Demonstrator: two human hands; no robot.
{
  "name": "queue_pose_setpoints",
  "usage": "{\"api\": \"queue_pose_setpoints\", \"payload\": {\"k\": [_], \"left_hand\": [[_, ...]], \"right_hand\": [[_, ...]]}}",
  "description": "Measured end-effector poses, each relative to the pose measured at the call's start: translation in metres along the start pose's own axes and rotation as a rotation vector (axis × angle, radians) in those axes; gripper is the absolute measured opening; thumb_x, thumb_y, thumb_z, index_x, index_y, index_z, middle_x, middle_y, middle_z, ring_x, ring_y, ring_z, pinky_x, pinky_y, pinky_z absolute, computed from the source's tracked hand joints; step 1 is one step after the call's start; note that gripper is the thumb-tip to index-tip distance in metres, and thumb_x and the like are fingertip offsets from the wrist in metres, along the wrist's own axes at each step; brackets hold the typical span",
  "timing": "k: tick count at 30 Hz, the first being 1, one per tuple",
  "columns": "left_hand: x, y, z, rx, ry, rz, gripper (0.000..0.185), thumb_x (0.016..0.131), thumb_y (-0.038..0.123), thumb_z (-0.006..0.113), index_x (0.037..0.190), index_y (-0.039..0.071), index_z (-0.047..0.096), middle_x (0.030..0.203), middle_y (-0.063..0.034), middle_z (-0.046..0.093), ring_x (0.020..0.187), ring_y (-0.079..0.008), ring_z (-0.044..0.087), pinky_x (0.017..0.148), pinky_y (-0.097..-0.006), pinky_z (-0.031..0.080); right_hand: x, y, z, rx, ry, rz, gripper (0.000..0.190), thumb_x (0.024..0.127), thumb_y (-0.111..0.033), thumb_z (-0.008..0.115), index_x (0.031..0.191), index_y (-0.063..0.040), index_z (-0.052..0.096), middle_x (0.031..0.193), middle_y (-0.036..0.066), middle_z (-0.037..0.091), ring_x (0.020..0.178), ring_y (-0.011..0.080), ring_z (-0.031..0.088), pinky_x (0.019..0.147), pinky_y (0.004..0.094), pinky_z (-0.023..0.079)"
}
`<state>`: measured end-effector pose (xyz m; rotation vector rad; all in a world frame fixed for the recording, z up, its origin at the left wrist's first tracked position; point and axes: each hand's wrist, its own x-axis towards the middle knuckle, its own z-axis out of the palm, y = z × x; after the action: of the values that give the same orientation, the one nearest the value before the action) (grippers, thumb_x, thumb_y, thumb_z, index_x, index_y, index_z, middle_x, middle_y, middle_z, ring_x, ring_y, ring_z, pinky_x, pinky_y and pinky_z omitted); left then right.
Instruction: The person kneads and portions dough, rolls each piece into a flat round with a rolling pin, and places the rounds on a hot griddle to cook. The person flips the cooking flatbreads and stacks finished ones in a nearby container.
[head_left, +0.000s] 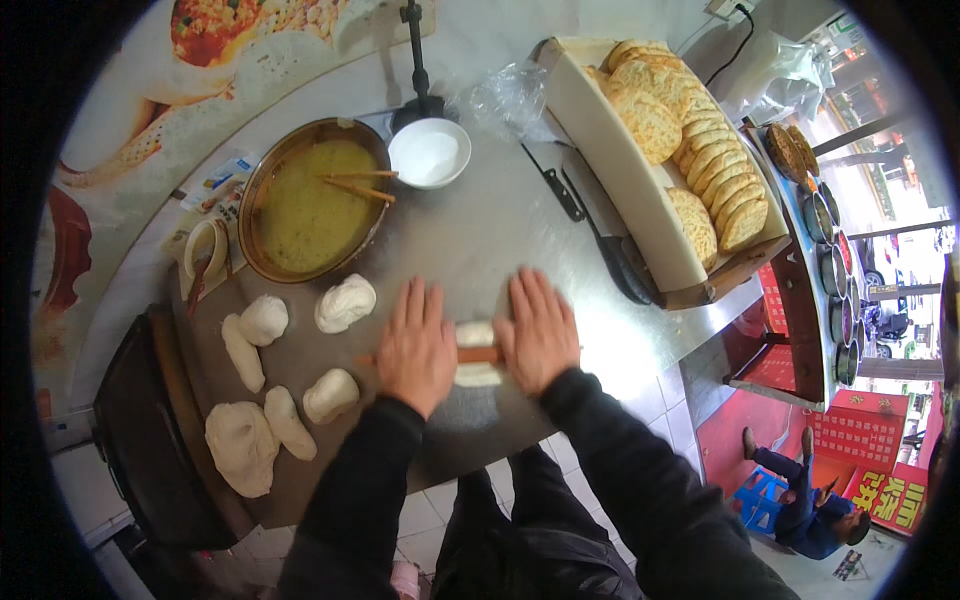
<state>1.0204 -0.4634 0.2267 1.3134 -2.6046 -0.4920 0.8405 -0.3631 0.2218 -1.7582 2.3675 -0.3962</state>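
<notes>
Both palms lie flat on a wooden rolling pin (480, 355), whose middle crosses a piece of white dough (474, 375) on the metal worktop. My left hand (417, 349) covers the pin's left part, and its thin end sticks out beyond. My right hand (536, 331) covers the right part, fingers stretched away from me. Several dough pieces lie to the left, among them a ball (345, 303), another ball (331, 396) and a large lump (241, 448). Above them stands a bowl of yellowish liquid (315, 210) with chopsticks (358, 187) in it, beside a white bowl (430, 153).
A box (622, 172) of flatbreads (724, 180) stands at the upper right, a black-handled knife (624, 266) beside it. A black stand (418, 82) rises behind the white bowl. A dark appliance (142, 435) borders the left edge. A person (814, 517) sits far off at lower right.
</notes>
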Motion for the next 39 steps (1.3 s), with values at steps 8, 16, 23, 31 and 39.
{"api": "queue_pose_setpoints", "payload": {"k": [8,16,23,31,39], "left_hand": [[0.062,0.003,-0.006,0.028,0.071,-0.164,0.053,0.099,0.016,0.067,0.146,-0.001,0.052,0.146,-0.0224,0.056,0.142,-0.0416,0.048,0.116,-0.0540,0.040],[0.070,0.010,0.010,0.149,0.189,-0.124,0.039,0.099,0.019,0.071,0.132,0.001,0.060,0.134,-0.0175,0.060,0.128,-0.0373,0.054,0.106,-0.0512,0.046],[0.076,0.010,0.014,0.034,0.211,-0.100,0.022,0.099,0.019,0.070,0.114,0.004,0.063,0.115,-0.0168,0.065,0.114,-0.0384,0.059,0.098,-0.0538,0.048],[0.065,0.022,0.005,0.032,0.138,-0.094,0.048,0.101,0.026,0.066,0.140,0.000,0.056,0.146,-0.0237,0.056,0.138,-0.0434,0.051,0.117,-0.0575,0.038],[-0.096,0.043,0.027,-0.088,0.039,0.237,0.083,0.095,0.034,0.071,0.160,-0.008,0.042,0.169,-0.0273,0.040,0.159,-0.0405,0.037,0.130,-0.0603,0.022]], "right_hand": [[0.078,0.018,0.010,0.070,0.123,-0.007,0.054,0.102,-0.015,0.059,0.155,-0.005,0.052,0.163,0.021,0.049,0.155,0.0396,0.040,0.127,0.0518,0.033],[0.094,0.025,0.007,0.185,0.156,0.033,0.055,0.091,-0.001,0.058,0.147,0.000,0.061,0.156,0.022,0.055,0.150,0.0386,0.046,0.124,0.0513,0.036],[0.095,0.031,0.009,0.195,0.200,0.015,0.051,0.091,-0.002,0.057,0.142,-0.001,0.064,0.154,0.021,0.057,0.147,0.0385,0.049,0.121,0.0519,0.038],[0.091,0.017,0.001,0.213,0.235,0.007,0.049,0.101,-0.020,0.061,0.144,0.003,0.062,0.160,0.024,0.051,0.153,0.0404,0.043,0.123,0.0506,0.038],[-0.102,0.017,-0.006,0.150,0.019,-0.130,0.082,0.092,-0.030,0.078,0.160,0.003,0.046,0.167,0.025,0.044,0.153,0.0392,0.045,0.124,0.0524,0.036]]}}
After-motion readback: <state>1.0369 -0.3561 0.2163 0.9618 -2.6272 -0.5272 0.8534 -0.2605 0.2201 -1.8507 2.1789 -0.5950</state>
